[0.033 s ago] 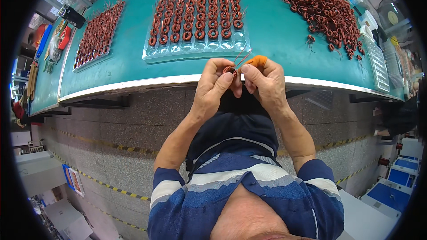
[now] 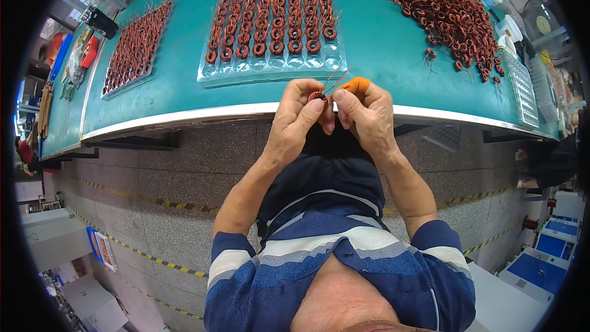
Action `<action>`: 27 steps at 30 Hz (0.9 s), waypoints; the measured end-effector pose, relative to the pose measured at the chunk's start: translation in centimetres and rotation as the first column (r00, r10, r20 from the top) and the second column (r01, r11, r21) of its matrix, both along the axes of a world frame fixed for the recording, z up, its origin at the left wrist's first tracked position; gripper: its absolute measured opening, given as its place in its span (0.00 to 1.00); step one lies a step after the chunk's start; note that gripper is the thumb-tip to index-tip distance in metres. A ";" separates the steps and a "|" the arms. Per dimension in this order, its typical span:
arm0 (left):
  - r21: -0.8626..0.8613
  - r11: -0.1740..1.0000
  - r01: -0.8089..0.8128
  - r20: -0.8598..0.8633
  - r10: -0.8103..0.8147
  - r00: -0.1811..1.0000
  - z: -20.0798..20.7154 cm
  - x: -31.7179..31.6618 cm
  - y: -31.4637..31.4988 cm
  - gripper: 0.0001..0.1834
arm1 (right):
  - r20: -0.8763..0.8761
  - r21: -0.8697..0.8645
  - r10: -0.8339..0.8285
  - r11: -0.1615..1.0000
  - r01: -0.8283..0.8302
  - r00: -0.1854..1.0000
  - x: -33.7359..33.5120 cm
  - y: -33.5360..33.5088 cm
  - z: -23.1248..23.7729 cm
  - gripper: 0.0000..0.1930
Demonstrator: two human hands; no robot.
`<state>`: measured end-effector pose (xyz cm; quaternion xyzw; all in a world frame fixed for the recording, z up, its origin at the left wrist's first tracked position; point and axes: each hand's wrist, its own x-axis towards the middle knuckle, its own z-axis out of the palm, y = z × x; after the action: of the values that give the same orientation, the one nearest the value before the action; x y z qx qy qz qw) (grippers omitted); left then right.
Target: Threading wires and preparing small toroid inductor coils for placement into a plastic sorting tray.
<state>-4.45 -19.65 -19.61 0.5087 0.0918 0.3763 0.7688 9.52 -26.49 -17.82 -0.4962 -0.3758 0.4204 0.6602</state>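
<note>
Between the thumb and fingers of my left hand is a toroidal coil, a small dark ring wound with copper-red wire. Its thin wire leads stick up toward the table. Close beside it, my right hand is closed in a pinch, with an orange cover on a finger. What sits between those fingertips is hidden. Both hands are at the table's front edge. Beyond them lies a clear plastic tray with rows of similar coils standing in it; several pockets of its nearest row hold none.
A large heap of loose coils covers the table's right rear. Another filled tray lies at the left, near a black cylindrical object. Stacked clear trays stand at the right end. The table's white edge runs before me.
</note>
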 end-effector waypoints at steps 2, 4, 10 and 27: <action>0.028 0.998 -0.050 -0.143 0.053 0.988 0.5 0.2 0.2 0.15 | 0.053 -0.027 -0.010 1.000 0.011 0.999 -0.5 0.0 0.1 0.11; 0.028 0.998 -0.055 -0.153 0.059 0.986 0.0 0.1 0.5 0.14 | 0.107 -0.051 -0.022 0.998 0.028 0.994 -0.5 0.2 0.0 0.12; -0.063 0.986 -0.155 -0.123 0.146 0.982 -0.8 0.3 -0.1 0.11 | 0.023 -0.116 0.005 0.993 -0.002 1.000 -0.4 1.2 -0.8 0.13; 0.200 0.946 -0.254 -0.182 0.291 0.939 -1.4 -1.4 0.8 0.17 | 0.533 0.132 -0.208 0.978 0.161 0.820 5.5 5.9 2.1 0.08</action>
<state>-5.80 -18.81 -20.97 0.5927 0.2091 0.4304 0.6479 15.06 -20.63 -15.68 -0.6018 -0.5146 0.1808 0.5834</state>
